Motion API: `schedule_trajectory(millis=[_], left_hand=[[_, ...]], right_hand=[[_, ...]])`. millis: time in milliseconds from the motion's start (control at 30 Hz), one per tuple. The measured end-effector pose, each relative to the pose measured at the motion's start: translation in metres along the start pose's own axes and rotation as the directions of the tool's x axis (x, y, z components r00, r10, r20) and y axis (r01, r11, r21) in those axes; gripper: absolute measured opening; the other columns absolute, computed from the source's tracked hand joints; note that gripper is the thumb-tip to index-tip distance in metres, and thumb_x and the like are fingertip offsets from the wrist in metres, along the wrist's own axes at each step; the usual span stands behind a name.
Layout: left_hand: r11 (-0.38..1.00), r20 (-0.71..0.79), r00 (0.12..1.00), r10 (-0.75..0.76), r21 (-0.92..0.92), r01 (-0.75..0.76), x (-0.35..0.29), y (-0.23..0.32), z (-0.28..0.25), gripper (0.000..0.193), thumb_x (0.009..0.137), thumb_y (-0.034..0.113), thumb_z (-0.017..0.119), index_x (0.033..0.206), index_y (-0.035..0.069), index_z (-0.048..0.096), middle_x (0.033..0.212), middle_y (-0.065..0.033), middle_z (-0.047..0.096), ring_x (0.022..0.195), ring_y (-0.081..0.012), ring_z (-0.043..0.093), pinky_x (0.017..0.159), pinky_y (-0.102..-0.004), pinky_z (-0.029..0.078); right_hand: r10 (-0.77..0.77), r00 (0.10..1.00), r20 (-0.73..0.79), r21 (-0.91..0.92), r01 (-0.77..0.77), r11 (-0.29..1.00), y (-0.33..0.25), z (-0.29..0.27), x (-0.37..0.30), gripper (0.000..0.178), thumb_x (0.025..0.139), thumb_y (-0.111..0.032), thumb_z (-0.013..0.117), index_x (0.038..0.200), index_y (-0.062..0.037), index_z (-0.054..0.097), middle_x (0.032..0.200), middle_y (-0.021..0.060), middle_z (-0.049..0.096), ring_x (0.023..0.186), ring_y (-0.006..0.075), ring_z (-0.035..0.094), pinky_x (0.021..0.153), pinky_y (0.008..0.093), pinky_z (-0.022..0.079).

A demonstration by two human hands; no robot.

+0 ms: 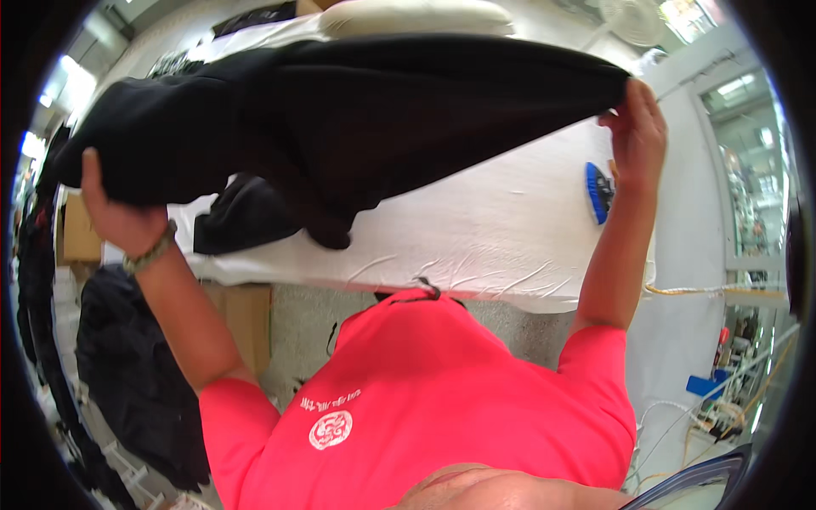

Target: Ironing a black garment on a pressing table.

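Observation:
A large black garment [408, 119] is stretched in the air between my two hands, above a table covered with white cloth [476, 229]. My left hand [123, 217] grips its left end, the thumb in front and the other fingers hidden behind the fabric. At the far right my right hand [637, 136] pinches the narrow, pointed end. A loose fold hangs down in the middle. Whether it is trousers or a top cannot be made out. Beneath its left part, more black fabric [251, 217] rests on the table.
An iron-shaped blue and black object [597, 194] stands at the table's right side. A pale rolled bundle [416, 17] lies at the far edge. Black clothes [136, 365] hang or lie at left, near cardboard boxes [81, 228]. Cords [714, 291] run along the right.

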State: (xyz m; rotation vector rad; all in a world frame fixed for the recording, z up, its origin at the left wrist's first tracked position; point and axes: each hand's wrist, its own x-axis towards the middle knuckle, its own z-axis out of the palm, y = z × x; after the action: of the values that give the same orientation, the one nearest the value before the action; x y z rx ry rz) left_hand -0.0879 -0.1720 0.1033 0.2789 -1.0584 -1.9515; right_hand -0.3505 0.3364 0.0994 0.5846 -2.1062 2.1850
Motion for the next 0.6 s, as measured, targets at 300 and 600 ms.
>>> schedule_trajectory(millis=[300,600], left_hand=[[0.972,0.567,0.808,-0.164,-0.050,0.232,-0.015,-0.060,0.070,0.058,0.093,0.016,0.058,0.146,-0.004,0.047,0.142,-0.0222,0.057,0.131,-0.0354,0.057,0.114,-0.0478,0.042],[0.969,0.667,0.721,-0.186,0.002,0.248,-0.055,-0.082,0.177,0.056,0.087,0.017,0.063,0.137,-0.007,0.054,0.130,-0.0206,0.064,0.123,-0.0324,0.062,0.110,-0.0419,0.045]], right_hand=[[0.220,0.928,-0.302,0.437,-0.070,0.897,-0.049,-0.124,-0.128,0.028,0.106,-0.026,0.056,0.113,-0.0013,0.066,0.099,0.0067,0.070,0.083,0.0164,0.066,0.066,0.0297,0.053],[-0.537,0.538,-0.650,-0.704,-0.160,0.692,-0.190,-0.250,-0.206,0.054,0.107,-0.036,0.046,0.146,0.0009,0.049,0.137,0.0178,0.061,0.125,0.0247,0.060,0.110,0.0391,0.046]])
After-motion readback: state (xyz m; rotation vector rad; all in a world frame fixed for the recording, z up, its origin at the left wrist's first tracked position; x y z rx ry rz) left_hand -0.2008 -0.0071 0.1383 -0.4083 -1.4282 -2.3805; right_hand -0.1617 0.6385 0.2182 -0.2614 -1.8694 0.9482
